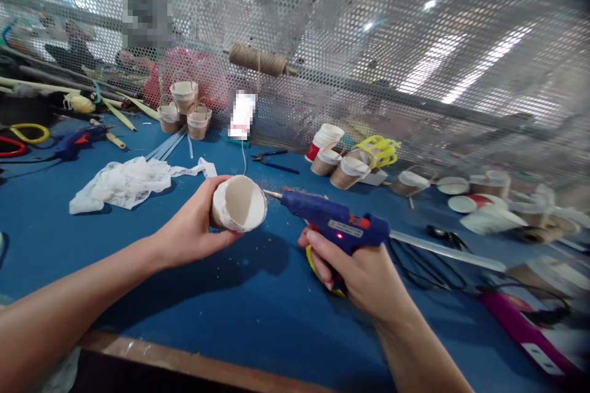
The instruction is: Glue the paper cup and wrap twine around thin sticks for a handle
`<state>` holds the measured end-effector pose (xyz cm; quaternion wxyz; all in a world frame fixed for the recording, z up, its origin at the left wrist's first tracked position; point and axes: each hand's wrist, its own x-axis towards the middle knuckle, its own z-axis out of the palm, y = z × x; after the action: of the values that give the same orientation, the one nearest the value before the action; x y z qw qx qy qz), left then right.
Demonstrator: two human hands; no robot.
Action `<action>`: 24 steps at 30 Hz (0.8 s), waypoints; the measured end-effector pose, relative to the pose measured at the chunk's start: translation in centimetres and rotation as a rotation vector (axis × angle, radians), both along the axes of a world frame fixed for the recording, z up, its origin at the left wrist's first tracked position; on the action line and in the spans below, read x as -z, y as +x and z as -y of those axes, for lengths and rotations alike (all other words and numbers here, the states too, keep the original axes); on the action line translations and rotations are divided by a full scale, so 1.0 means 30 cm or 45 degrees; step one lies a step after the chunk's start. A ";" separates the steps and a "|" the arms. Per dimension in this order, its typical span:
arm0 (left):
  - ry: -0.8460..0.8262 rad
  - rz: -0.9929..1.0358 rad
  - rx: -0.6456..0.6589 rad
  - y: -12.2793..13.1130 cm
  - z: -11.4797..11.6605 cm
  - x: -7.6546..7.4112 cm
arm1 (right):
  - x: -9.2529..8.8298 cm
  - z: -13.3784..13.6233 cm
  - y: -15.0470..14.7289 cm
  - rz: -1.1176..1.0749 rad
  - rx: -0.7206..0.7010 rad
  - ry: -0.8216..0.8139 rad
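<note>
My left hand (198,221) is wrapped round a small cup (239,204) with a white ruffled rim and a brown side. The cup is tilted so that its open mouth faces me. In my right hand (354,264) is a blue hot glue gun (332,218), its red light lit and a clear glue stick (447,250) sticking out of the back. The metal nozzle (273,194) points left, close beside the cup's rim; whether it touches cannot be made out. Partly hidden behind my right hand lies a yellow-handled tool (318,264).
White lace fabric (124,184) lies crumpled at left, near another blue glue gun (83,138). Small handled cups (198,123) stand at the back, with pliers (276,161) nearby. More cups (350,171), cables and a purple power strip (525,331) are at right. Behind rises a perforated metal screen (322,24) with twine (257,59).
</note>
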<state>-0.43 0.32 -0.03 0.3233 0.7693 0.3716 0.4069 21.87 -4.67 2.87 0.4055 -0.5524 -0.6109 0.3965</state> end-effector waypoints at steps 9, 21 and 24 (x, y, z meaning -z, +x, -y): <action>0.178 -0.144 -0.110 -0.007 -0.009 0.005 | 0.028 0.018 -0.017 0.329 0.225 0.148; 0.217 -0.176 -0.107 -0.007 -0.007 0.004 | 0.051 -0.004 0.003 0.382 0.188 0.282; 0.203 -0.164 -0.125 -0.007 -0.007 0.000 | 0.051 -0.005 0.004 0.389 0.188 0.295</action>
<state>-0.63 0.53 -0.04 0.2161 0.7979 0.3954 0.4003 21.99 -4.52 1.35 0.3969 -0.5990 -0.6647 0.2045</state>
